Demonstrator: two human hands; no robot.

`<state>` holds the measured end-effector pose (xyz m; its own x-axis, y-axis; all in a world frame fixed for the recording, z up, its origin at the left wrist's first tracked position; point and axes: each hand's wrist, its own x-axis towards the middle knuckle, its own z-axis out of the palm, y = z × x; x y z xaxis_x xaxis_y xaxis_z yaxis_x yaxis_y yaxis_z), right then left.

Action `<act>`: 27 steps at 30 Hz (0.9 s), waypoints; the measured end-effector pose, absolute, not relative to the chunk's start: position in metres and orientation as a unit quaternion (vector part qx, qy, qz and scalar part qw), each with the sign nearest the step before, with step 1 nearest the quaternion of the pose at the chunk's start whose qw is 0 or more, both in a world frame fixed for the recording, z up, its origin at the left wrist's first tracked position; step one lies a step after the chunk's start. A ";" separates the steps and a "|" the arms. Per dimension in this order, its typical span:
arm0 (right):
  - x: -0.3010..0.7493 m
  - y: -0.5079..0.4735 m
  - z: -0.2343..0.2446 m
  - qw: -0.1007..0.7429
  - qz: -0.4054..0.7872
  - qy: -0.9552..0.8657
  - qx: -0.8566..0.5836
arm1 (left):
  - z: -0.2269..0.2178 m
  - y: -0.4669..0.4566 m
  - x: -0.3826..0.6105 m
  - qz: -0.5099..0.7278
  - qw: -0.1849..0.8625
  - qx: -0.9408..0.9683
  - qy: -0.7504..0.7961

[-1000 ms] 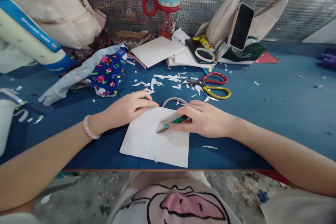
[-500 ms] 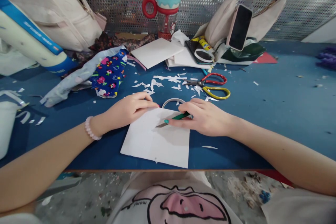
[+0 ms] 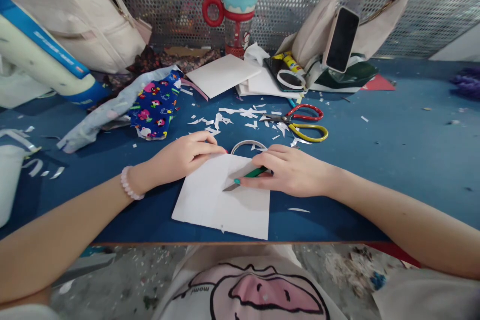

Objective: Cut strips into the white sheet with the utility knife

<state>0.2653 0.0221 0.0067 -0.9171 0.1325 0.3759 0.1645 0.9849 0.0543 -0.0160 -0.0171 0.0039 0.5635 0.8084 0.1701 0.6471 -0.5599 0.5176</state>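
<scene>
1. Gripping a green-handled knife (image 3: 256,173) in the right hand (image 3: 294,172), closing the fingers round its handle.
2. Pointing the blade (image 3: 231,188) leftward over the middle of a white sheet (image 3: 225,210); being unable to tell touching from hovering just above.
3. Resting the left hand (image 3: 193,155) over the sheet's far left corner with half-curled fingers; being unable to tell pinching from pressing.
4. Seeing the sheet lying just beside the middle of the desk's (image 3: 393,150) near edge.
5. Seeing a pale ring (image 3: 249,142) peeking past the sheet's far edge.
6. Seeing scissors (image 3: 288,118) and paper scraps (image 3: 218,120) lying farther toward the desk's far edge.
</scene>
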 end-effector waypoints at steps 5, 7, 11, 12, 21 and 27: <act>0.265 0.021 0.008 0.194 -0.040 -0.976 -0.087 | 0.002 -0.017 -0.017 0.198 0.201 0.862 0.422; 0.265 0.021 0.008 0.185 -0.023 -0.977 -0.102 | 0.002 -0.017 -0.017 0.198 0.201 0.862 0.421; 0.265 0.021 0.009 0.181 -0.009 -0.977 -0.113 | 0.003 -0.017 -0.017 0.198 0.201 0.861 0.422; 0.264 0.021 0.009 0.184 -0.010 -0.977 -0.111 | 0.003 -0.017 -0.017 0.198 0.200 0.861 0.423; 0.264 0.022 0.007 0.212 -0.046 -0.973 -0.082 | 0.003 -0.016 -0.017 0.194 0.200 0.862 0.423; 0.266 0.025 0.006 0.214 -0.087 -0.972 -0.038 | 0.003 -0.017 -0.016 0.194 0.203 0.860 0.425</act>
